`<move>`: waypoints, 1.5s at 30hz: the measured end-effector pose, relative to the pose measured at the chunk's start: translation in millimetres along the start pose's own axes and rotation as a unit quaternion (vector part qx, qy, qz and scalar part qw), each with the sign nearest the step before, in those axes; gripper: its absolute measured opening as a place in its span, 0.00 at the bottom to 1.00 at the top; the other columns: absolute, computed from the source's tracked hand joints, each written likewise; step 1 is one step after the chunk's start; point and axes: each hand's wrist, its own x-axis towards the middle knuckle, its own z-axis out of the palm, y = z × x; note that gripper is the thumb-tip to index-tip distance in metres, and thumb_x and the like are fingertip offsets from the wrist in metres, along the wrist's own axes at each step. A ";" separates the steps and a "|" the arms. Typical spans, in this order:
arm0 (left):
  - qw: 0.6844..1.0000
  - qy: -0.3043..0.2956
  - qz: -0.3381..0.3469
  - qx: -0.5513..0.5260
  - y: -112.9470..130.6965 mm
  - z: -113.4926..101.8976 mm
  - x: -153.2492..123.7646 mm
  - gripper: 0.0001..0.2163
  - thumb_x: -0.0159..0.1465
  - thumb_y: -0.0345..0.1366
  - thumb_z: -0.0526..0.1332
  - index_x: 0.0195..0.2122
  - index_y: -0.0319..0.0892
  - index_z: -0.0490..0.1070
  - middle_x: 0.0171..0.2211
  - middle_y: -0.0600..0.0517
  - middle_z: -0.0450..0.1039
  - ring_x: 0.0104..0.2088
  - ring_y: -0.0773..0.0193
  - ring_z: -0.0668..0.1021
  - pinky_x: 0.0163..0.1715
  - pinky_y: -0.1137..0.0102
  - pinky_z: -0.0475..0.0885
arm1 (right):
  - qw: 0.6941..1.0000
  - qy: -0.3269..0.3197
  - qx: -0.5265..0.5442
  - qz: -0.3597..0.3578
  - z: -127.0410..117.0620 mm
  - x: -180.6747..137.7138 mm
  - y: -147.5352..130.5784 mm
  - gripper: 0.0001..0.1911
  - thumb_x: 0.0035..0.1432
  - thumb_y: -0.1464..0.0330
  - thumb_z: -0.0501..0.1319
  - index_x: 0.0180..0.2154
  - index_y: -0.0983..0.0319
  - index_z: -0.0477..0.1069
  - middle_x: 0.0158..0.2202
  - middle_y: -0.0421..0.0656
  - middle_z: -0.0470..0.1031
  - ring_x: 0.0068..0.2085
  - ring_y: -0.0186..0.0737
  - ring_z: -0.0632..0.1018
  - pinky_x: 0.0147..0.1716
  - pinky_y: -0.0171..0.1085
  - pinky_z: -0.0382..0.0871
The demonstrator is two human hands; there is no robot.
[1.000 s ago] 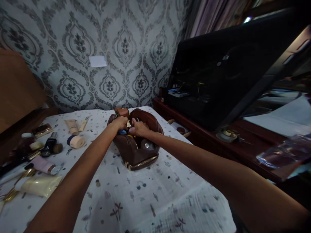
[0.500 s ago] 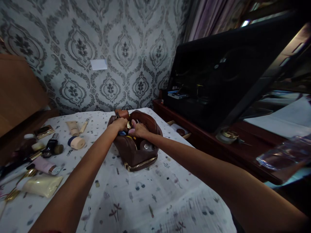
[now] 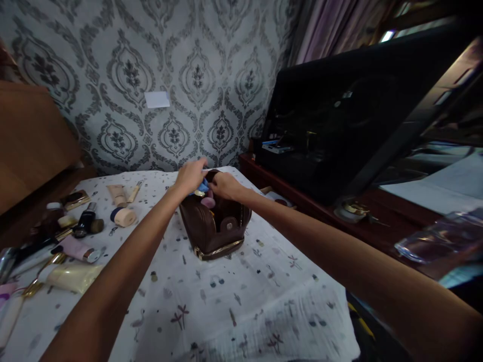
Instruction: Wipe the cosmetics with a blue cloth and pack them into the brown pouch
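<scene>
A brown leather bag [image 3: 199,221] with a gold zip along its lower edge stands unzipped on the patterned cloth. My left hand [image 3: 189,177] is over its back left rim, fingers bent and partly hidden, closed on a crumpled-looking blue item [image 3: 203,186]. My right hand [image 3: 228,187] reaches over the bag's mouth with its fingers pinched together, close against the blue item; what they hold is hidden. A pink rounded thing [image 3: 208,202] shows in the opening below the hands. A round metal snap [image 3: 229,226] sits on the bag's front flap.
Cosmetics lie to the left: a cream tube [image 3: 71,277], a pink tube [image 3: 78,249], a beige jar [image 3: 124,216], a dark bottle [image 3: 86,219]. To the right, a large dark screen [image 3: 320,125] stands on a reddish-brown desk [image 3: 362,241]. A cardboard-coloured box [image 3: 33,141] is at left.
My left hand has come up and right out of the bag's mouth, and the blue item has risen with it. My right hand has lifted slightly. The pink thing is now uncovered.
</scene>
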 end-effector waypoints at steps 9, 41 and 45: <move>0.986 0.109 -0.047 -0.116 -58.1 27.6 -151.5 0.14 0.68 0.43 0.51 0.45 0.45 0.72 0.34 0.51 0.78 0.35 0.57 0.78 0.36 0.67 0.68 | 0.851 0.212 0.134 -0.462 54.3 -125.4 -36.3 0.23 0.69 0.65 0.52 0.21 0.61 0.66 0.19 0.38 0.67 0.21 0.30 0.63 0.24 0.35 0.50; 0.990 -0.020 -0.131 -0.048 -95.1 65.2 -227.7 0.13 0.60 0.24 0.55 0.41 0.45 0.72 0.43 0.48 0.74 0.46 0.57 0.76 0.46 0.65 0.72 | 0.745 -0.054 0.661 -0.076 193.1 -54.3 -131.9 0.35 0.52 0.35 0.55 0.19 0.60 0.62 0.14 0.35 0.61 0.14 0.28 0.61 0.15 0.32 0.53; 0.984 0.004 -0.174 -0.042 -143.6 37.6 -195.3 0.15 0.60 0.27 0.55 0.44 0.46 0.76 0.45 0.49 0.79 0.47 0.57 0.78 0.47 0.66 0.71 | 0.754 -0.064 0.651 -0.058 191.6 -57.1 -131.6 0.36 0.52 0.34 0.55 0.19 0.60 0.62 0.15 0.36 0.61 0.15 0.28 0.62 0.16 0.32 0.54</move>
